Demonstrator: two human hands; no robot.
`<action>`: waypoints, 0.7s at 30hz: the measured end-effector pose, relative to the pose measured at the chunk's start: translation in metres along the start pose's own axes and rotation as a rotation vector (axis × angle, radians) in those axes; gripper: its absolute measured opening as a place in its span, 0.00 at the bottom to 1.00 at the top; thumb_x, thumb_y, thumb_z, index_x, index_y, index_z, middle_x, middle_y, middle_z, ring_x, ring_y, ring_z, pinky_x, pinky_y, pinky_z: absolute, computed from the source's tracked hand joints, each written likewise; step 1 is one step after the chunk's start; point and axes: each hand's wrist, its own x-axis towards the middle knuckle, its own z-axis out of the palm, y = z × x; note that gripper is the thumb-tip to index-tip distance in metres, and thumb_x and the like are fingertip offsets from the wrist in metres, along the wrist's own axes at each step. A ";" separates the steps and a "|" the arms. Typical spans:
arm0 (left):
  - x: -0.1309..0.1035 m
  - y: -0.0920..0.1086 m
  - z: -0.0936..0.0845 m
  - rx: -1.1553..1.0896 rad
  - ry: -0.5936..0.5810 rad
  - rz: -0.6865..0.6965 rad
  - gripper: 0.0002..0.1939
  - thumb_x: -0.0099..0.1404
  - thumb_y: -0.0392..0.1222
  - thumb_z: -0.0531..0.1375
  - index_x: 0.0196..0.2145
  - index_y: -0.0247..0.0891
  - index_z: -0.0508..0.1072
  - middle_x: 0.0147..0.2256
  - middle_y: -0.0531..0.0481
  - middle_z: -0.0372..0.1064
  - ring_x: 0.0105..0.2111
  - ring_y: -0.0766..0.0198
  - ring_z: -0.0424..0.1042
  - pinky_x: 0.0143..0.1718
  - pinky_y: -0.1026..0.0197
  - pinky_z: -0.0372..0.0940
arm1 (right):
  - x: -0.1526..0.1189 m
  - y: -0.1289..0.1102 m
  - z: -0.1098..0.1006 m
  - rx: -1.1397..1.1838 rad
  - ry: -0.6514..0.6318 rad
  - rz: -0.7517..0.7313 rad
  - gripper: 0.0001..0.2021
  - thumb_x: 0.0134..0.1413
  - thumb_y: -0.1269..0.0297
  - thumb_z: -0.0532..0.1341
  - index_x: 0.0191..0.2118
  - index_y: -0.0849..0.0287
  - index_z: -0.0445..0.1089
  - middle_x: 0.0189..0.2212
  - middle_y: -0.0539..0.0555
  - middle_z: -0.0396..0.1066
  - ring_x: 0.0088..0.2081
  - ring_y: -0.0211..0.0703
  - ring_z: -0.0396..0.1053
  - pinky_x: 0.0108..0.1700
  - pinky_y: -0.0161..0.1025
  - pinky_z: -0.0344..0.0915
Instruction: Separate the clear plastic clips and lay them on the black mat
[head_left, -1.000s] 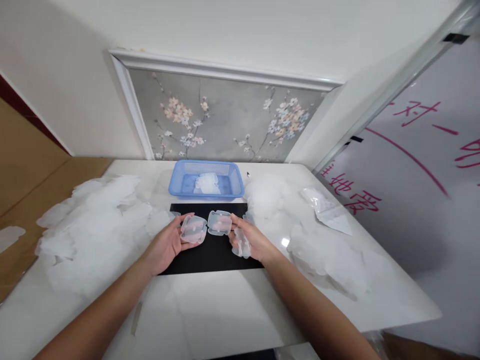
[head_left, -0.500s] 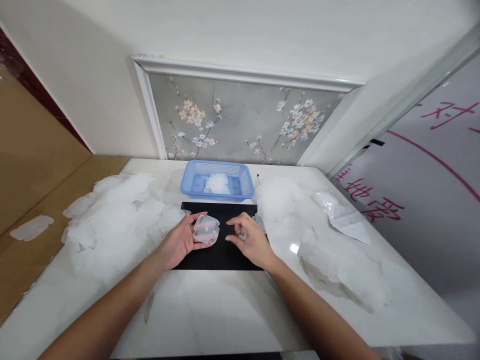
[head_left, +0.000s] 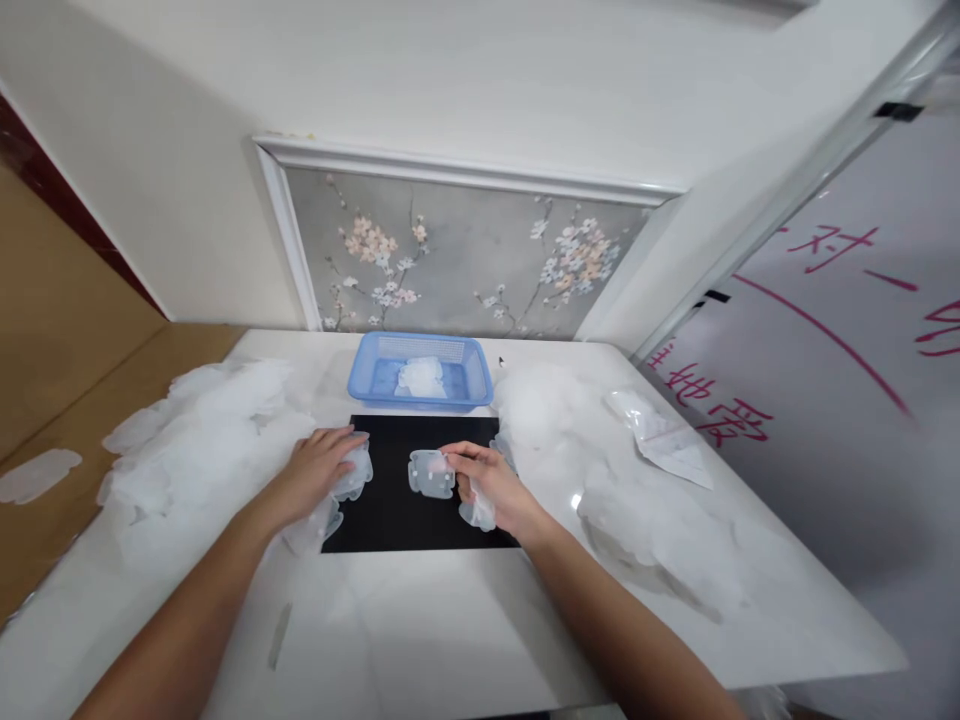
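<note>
My right hand (head_left: 484,485) pinches the edge of a translucent, notched plastic piece (head_left: 431,474) above the black mat (head_left: 397,520). Another translucent piece (head_left: 478,512) shows beneath its fingers. My left hand (head_left: 319,468) lies palm down at the mat's left edge, fingers spread over a clear piece (head_left: 355,470) beside the left pile; whether it grips that piece cannot be made out. A blue basket (head_left: 420,402) behind the mat has several whitish pieces (head_left: 421,377) inside.
A large pile of translucent pieces (head_left: 202,450) covers the table's left side. More pieces (head_left: 547,410) heap up on the right, near a clear plastic bag (head_left: 664,440). One loose piece (head_left: 39,475) lies on cardboard at far left. A wall stands behind the table.
My left hand has turned over and moved left to the pieces by the mat's edge. The plastic piece it held now appears to be in my right hand. The camera view has shifted slightly.
</note>
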 end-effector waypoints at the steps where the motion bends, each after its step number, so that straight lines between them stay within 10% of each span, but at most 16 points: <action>1: 0.000 0.000 0.000 0.025 -0.001 -0.003 0.22 0.69 0.42 0.50 0.59 0.45 0.68 0.57 0.41 0.65 0.57 0.47 0.61 0.55 0.43 0.56 | 0.000 -0.001 -0.002 0.023 -0.006 0.018 0.21 0.35 0.53 0.74 0.34 0.60 0.73 0.15 0.43 0.61 0.15 0.27 0.50 0.18 0.30 0.49; 9: 0.007 0.026 -0.004 -0.296 0.145 0.073 0.06 0.59 0.46 0.64 0.29 0.43 0.74 0.33 0.48 0.63 0.41 0.50 0.63 0.58 0.41 0.49 | -0.001 0.002 -0.005 -0.003 0.002 0.009 0.22 0.38 0.49 0.73 0.35 0.58 0.72 0.16 0.45 0.63 0.18 0.33 0.57 0.20 0.32 0.52; 14: 0.007 0.058 0.010 -0.544 0.193 0.012 0.10 0.65 0.50 0.58 0.34 0.42 0.69 0.34 0.51 0.65 0.33 0.59 0.65 0.40 0.58 0.61 | -0.007 0.000 0.001 -0.195 0.023 -0.204 0.23 0.47 0.41 0.66 0.28 0.58 0.66 0.18 0.46 0.62 0.21 0.34 0.58 0.24 0.33 0.54; 21: 0.006 0.081 0.024 -0.935 0.103 -0.043 0.16 0.63 0.55 0.61 0.36 0.38 0.71 0.28 0.53 0.67 0.28 0.64 0.63 0.29 0.64 0.56 | -0.007 0.003 0.022 -0.402 -0.059 -0.353 0.18 0.41 0.54 0.72 0.35 0.56 0.69 0.23 0.44 0.62 0.25 0.34 0.59 0.29 0.32 0.56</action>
